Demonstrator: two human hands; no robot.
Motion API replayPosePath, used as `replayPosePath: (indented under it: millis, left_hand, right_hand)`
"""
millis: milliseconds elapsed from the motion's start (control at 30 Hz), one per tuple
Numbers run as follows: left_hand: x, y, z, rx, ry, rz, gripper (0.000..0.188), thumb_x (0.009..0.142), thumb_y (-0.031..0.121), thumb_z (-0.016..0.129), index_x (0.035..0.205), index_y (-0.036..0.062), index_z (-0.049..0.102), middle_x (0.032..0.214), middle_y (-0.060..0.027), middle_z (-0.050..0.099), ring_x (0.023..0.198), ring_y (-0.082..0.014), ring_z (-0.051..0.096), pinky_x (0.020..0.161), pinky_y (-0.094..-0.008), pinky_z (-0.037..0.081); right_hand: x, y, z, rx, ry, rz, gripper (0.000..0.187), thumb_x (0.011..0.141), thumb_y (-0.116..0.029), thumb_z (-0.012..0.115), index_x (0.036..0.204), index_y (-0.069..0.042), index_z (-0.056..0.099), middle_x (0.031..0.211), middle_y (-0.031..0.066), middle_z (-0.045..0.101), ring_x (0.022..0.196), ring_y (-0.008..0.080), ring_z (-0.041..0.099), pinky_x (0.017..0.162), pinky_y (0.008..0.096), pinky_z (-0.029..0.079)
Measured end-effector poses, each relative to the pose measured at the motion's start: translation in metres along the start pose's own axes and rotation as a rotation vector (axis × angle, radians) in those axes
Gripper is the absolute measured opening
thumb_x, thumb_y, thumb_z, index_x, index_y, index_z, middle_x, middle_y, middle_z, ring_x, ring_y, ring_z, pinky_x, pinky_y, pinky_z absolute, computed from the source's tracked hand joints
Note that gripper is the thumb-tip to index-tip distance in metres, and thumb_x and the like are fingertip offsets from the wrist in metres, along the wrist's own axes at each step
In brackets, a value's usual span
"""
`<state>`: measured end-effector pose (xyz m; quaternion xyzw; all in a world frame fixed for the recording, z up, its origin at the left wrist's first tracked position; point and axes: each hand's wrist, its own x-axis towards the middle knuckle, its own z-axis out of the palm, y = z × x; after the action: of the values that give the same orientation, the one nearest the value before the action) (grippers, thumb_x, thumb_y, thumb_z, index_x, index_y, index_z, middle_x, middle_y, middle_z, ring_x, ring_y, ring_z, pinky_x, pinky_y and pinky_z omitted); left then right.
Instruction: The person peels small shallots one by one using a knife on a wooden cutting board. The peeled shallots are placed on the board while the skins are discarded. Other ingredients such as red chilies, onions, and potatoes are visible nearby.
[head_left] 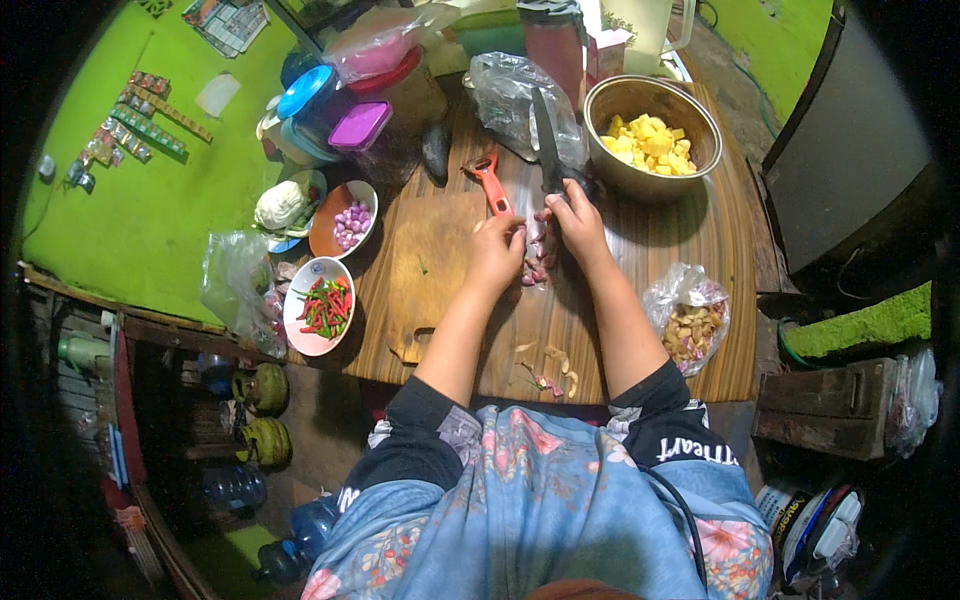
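My right hand (578, 222) is closed round the handle end of a dark-bladed knife (546, 138), whose blade points away from me. Beside it, my left hand (497, 252) has its fingers curled together; what they pinch, if anything, is hidden. Between both hands lies a clear plastic bag of small reddish-purple shallots or garlic cloves (538, 258). An orange-handled peeler (490, 186) rests just beyond my left hand. Left of that hand is a wooden cutting board (430, 270) with a scrap of green on it.
At the left stand bowls of chillies (325, 308) and peeled shallots (352, 225), beside a cauliflower (284, 206). A metal pot of yellow cubes (650, 145) is at the far right. A bag of peelings (692, 328) sits nearer; loose peels (560, 368) lie by the table's front edge.
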<state>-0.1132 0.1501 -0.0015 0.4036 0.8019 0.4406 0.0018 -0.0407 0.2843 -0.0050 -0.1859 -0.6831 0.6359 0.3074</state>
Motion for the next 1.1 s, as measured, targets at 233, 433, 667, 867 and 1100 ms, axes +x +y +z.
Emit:
replayPosePath:
  millis: [233,433,667,867,1100]
  left_hand:
    - [-0.026,-0.009,-0.042,-1.236,0.205,-0.372,0.027,0.083,0.002,0.055,0.110,-0.0010,0.051,0.095,-0.0105,0.059,0.083,-0.0153,0.058,0.073,-0.0239,0.049]
    - [-0.038,-0.021,-0.045,-1.406,0.222,-0.321,0.023,0.081,0.002,0.058,0.104,0.0021,0.054,0.098,-0.0085,0.059,0.088,-0.0163,0.058,0.079,-0.0257,0.049]
    - [-0.039,-0.022,-0.044,-1.483,0.259,-0.302,0.023,0.080,0.001,0.058,0.102,0.0036,0.054,0.096,-0.0079,0.060,0.090,-0.0172,0.058,0.082,-0.0291,0.048]
    - [-0.038,-0.027,-0.047,-1.414,0.235,-0.295,0.024,0.079,0.000,0.057,0.103,0.0005,0.053,0.097,-0.0083,0.059,0.090,-0.0173,0.058,0.082,-0.0290,0.047]
    - [-0.040,-0.032,-0.040,-1.288,0.231,-0.218,0.026,0.078,-0.002,0.058,0.103,0.0001,0.053,0.098,-0.0091,0.059,0.090,-0.0189,0.058,0.082,-0.0309,0.047]
  right_hand:
    - [-0.017,-0.020,0.013,0.000,-0.256,-0.136,0.044,0.080,-0.018,0.061,0.120,-0.003,0.048,0.085,0.0077,0.066,0.076,0.0124,0.062,0.069,0.0273,0.049]
    - [-0.034,-0.024,0.035,-0.096,-0.463,-0.050,0.039,0.089,-0.026,0.048,0.122,-0.007,0.049,0.085,0.0097,0.062,0.077,0.0143,0.059,0.072,0.0268,0.046]
    - [-0.043,-0.038,0.040,-0.271,-0.553,-0.216,0.043,0.088,-0.032,0.045,0.128,-0.017,0.041,0.094,0.0225,0.060,0.088,0.0392,0.058,0.077,0.0423,0.046]
    - [-0.046,-0.047,0.041,-0.312,-0.568,-0.233,0.043,0.087,-0.032,0.046,0.127,-0.020,0.040,0.098,0.0228,0.059,0.089,0.0408,0.057,0.078,0.0458,0.045]
    - [-0.047,-0.046,0.042,-0.299,-0.560,-0.173,0.037,0.088,-0.033,0.045,0.121,-0.018,0.042,0.096,0.0214,0.059,0.090,0.0394,0.057,0.078,0.0449,0.045]
